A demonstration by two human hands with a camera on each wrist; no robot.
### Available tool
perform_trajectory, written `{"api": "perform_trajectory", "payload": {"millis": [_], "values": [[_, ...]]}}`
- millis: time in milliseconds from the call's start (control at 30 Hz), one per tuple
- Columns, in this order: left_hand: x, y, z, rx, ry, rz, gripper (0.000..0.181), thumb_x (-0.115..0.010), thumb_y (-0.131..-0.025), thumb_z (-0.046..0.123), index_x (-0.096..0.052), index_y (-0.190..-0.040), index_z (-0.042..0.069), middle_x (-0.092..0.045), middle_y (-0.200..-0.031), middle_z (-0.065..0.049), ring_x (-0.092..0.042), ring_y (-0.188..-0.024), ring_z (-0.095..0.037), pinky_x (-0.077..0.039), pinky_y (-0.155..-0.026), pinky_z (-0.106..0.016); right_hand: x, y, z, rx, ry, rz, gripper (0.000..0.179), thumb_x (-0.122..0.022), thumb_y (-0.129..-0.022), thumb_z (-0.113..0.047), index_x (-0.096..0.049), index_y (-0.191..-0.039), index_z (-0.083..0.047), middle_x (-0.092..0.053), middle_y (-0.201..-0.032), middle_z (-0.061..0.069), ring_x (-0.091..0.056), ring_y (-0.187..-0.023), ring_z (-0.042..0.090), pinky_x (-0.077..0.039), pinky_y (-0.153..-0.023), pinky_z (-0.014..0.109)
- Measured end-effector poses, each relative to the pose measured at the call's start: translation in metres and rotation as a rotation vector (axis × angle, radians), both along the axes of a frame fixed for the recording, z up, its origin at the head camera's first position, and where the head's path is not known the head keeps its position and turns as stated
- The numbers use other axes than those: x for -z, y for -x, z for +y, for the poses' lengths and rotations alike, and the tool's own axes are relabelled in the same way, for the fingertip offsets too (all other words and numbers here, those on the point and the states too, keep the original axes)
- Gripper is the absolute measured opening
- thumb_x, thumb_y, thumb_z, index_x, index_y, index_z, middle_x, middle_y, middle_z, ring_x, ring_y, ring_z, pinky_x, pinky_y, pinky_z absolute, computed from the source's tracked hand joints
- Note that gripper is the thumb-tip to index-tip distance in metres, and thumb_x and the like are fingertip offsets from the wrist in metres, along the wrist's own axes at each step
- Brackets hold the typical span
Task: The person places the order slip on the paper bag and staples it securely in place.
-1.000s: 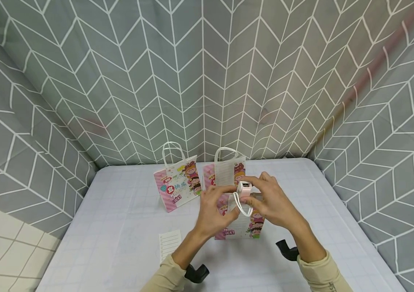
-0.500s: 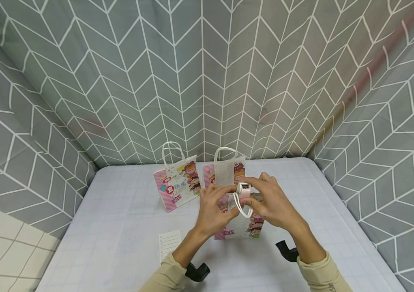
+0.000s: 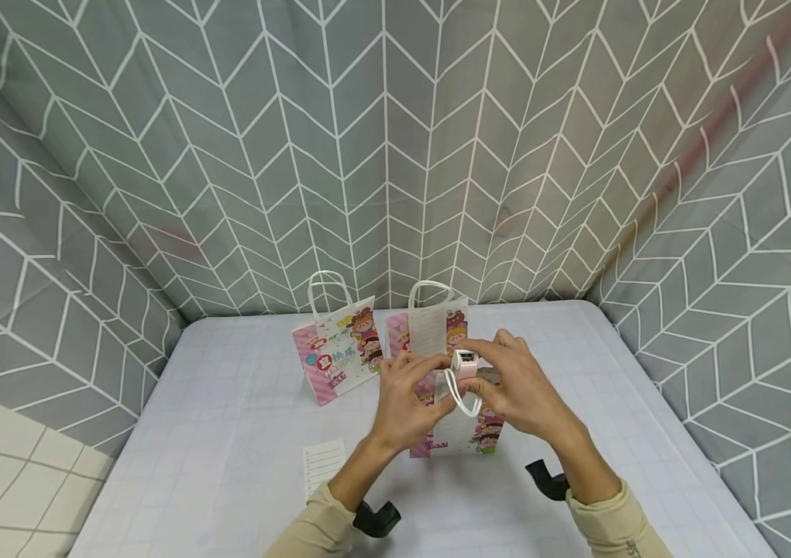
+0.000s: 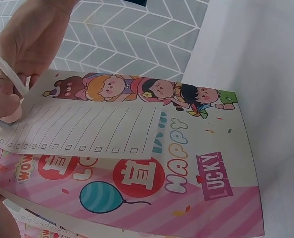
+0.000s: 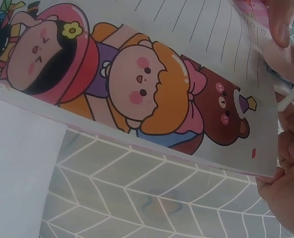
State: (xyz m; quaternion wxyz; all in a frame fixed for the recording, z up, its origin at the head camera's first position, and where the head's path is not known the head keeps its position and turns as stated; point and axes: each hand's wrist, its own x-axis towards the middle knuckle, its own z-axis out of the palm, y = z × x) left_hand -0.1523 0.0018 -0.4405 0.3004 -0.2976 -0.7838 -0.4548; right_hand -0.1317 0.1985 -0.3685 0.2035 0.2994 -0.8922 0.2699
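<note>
A pink-and-white paper gift bag (image 3: pixel 472 446) with cartoon children on it stands upright, and both hands work at its top edge. Against its front lies a lined checklist sheet (image 4: pixel 82 126). My right hand (image 3: pixel 531 387) pinches a small pink-and-white block (image 3: pixel 466 364) with a dark slot on top; its exact kind is unclear. My left hand (image 3: pixel 405 403) grips the bag's top left part, its index finger beside the block. The white bag handle (image 3: pixel 461 399) loops down in front between the hands. Fingers partly hide the block's lower part in both wrist views.
Two similar gift bags stand behind: one at left (image 3: pixel 339 356), another in the middle (image 3: pixel 430 329) with a lined sheet on its front. A loose checklist sheet (image 3: pixel 323 465) lies on the white table (image 3: pixel 228 434) by the left forearm. Patterned grey curtains (image 3: pixel 388 155) enclose the table.
The block has tipped slightly, so its dark top slot shows more than a second ago. Both hands keep nearly the same place; the bags and sheets stay put.
</note>
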Motion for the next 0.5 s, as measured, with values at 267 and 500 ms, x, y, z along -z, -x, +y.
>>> {"api": "perform_trajectory", "payload": {"millis": [267,500], "values": [[-0.0007,0.0001,-0.0009,-0.013,0.011,0.036,0.040,-0.085,-0.076,0.030,-0.074,-0.113,0.019,-0.076,-0.104,0.008,-0.054,-0.088,-0.010,-0.027,-0.083,-0.039,0.0048,-0.0005,-0.0027,0.008,0.017,0.091,0.054,-0.084,-0.074,-0.026,-0.070,-0.123,-0.009,-0.050,-0.075,-0.013,-0.027,-0.073,0.006,-0.024,-0.074,0.029],[-0.0013,0.0012,-0.0018,-0.022,0.011,0.058,0.039,-0.086,-0.074,0.029,-0.076,-0.111,0.021,-0.077,-0.101,0.008,-0.056,-0.088,-0.010,-0.027,-0.085,-0.041,0.0070,-0.0012,-0.0055,0.032,0.027,0.122,0.055,-0.083,-0.072,-0.027,-0.070,-0.122,-0.009,-0.047,-0.072,-0.012,-0.027,-0.072,0.007,-0.025,-0.074,0.029]]}}
